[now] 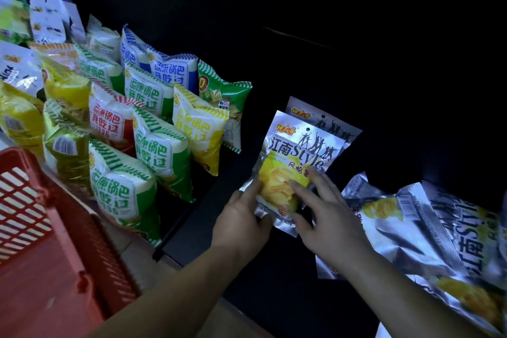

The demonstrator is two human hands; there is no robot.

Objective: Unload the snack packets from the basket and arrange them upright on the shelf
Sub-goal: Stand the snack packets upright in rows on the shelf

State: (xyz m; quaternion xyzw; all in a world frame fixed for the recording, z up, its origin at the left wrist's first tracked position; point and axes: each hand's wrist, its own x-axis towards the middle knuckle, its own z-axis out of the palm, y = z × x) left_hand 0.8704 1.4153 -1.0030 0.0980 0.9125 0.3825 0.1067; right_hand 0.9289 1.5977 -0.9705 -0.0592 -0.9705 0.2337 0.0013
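"As the head camera looked down, what did the person have hold of?"

"A silver chip packet (290,156), upright on the dark shelf (274,277), with its bottom edge near the shelf's front. The left hand (241,217) gripped its lower left edge, thumb on the front and fingers hidden behind. The right hand (329,217) lay on the lower right of the front, its fingers spread and fairly straight, pressing rather than wrapping."

"So the hands were together?"

"Close, one at each side of the same packet, but not touching each other. A second silver packet (326,121) stood just behind the first, also upright, its top showing above and to the right."

"And the rest of the load?"

"A heap of silver packets (428,230) lay flat and overlapping on the right, beside the right forearm. What they rested on could not be told."

"The basket?"

"The red basket (41,228) sat at the lower left, by the left forearm, its slatted wall in view."

"What filled the left of the shelf?"

"Rows of rice-crust packets (153,145) in green, red, yellow and blue, standing and leaning back, with a green chip packet (219,90) at their rear right. A black divider (171,233) separated those rows from the dark bay holding the silver ones."
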